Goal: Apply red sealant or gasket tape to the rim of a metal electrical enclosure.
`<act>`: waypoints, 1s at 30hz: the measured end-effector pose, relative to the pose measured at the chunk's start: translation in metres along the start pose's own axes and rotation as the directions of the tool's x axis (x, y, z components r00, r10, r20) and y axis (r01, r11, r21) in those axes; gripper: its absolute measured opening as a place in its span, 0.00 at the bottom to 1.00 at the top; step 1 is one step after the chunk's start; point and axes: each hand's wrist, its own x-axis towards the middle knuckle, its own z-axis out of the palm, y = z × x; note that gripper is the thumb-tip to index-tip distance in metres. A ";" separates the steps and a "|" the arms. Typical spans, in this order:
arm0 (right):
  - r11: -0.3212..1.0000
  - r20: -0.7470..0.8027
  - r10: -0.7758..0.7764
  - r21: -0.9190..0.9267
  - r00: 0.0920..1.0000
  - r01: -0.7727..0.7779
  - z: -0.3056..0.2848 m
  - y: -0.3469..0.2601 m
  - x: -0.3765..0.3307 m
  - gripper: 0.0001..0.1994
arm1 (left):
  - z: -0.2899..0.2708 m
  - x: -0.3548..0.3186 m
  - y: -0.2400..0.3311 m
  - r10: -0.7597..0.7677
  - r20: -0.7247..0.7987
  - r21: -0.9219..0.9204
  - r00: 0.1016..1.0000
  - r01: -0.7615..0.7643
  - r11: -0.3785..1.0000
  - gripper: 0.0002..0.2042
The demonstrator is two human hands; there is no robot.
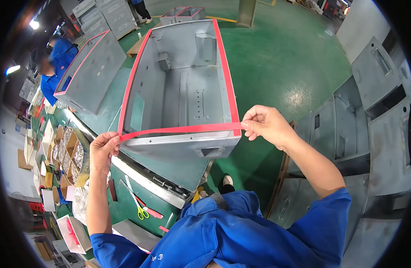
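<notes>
While both hands [271, 128] reach forward, well apart, fingers [110, 144] pinch red tape [183, 130]

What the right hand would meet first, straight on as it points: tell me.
Probably the gray metal enclosure, at its near right corner; the right hand pinches a red tape strip, and exact depth is unclear.

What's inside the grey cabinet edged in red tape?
A small grey box, a larger grey fitting and a group of holes. The near wall hides whatever sits right behind it.
</notes>
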 end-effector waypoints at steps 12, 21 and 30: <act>0.994 0.029 0.056 -0.099 0.998 -0.053 0.002 -0.002 0.002 0.06 | -0.008 0.005 0.001 -0.030 0.039 0.156 0.999 0.024 0.988 0.04; 0.981 0.128 0.071 -0.191 0.989 -0.045 0.001 -0.008 0.005 0.08 | -0.015 0.008 -0.001 -0.075 0.024 0.133 0.997 0.071 0.989 0.04; 0.976 0.151 0.063 -0.215 0.986 -0.029 0.000 -0.002 0.011 0.07 | -0.013 0.007 -0.001 -0.093 0.027 0.125 0.995 0.089 0.988 0.04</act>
